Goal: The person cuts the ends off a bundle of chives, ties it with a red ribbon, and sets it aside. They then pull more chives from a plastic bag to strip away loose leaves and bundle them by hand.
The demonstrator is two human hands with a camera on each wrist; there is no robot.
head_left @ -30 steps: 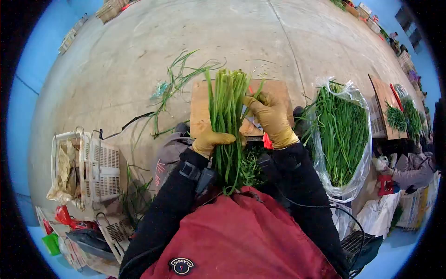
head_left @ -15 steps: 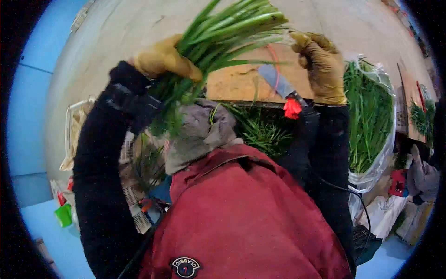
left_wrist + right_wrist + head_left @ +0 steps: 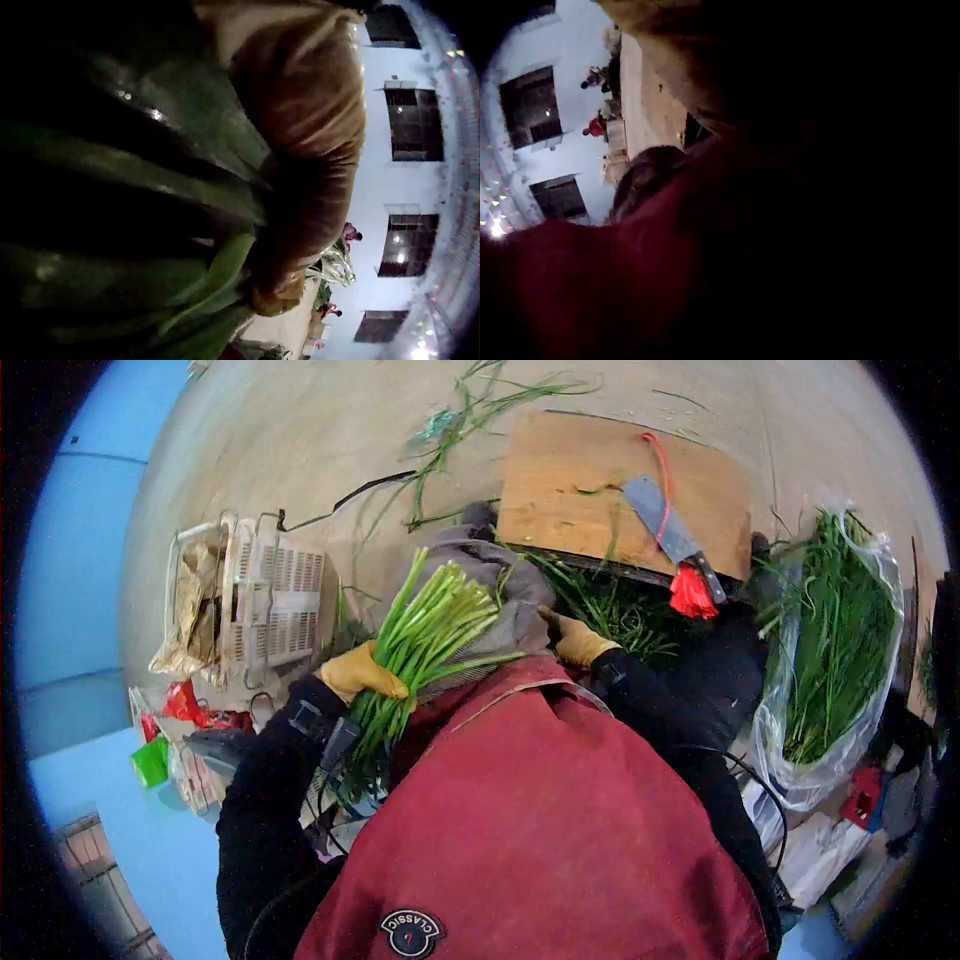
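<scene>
A bunch of long green stalks [image 3: 430, 630] leans at the left of the red apron [image 3: 540, 790], cut ends upward. My gloved left hand [image 3: 365, 672] grips it, thumb across the stalks; in the left wrist view the gloved fingers [image 3: 307, 97] curl round the dark green leaves [image 3: 127, 180]. At the grey cloth over the lap [image 3: 515, 595] is my gloved right hand [image 3: 580, 638], its fingertips partly hidden, so its hold cannot be told. Dark blur fills most of the right wrist view, with a bit of glove [image 3: 675, 52] at the top.
On the wooden board [image 3: 560, 490] lies a cleaver [image 3: 665, 525] with a red tie [image 3: 692, 592] at its handle. Loose greens [image 3: 620, 610] sit below the board. A plastic bag of greens [image 3: 840, 650] stands at the right, a white crate [image 3: 280, 595] at the left. Leaves [image 3: 450, 440] lie on the floor.
The left hand has carried the bunch away from the board, down to the left side of the apron. The right hand has let go of the stalks and dropped from the board to the lap.
</scene>
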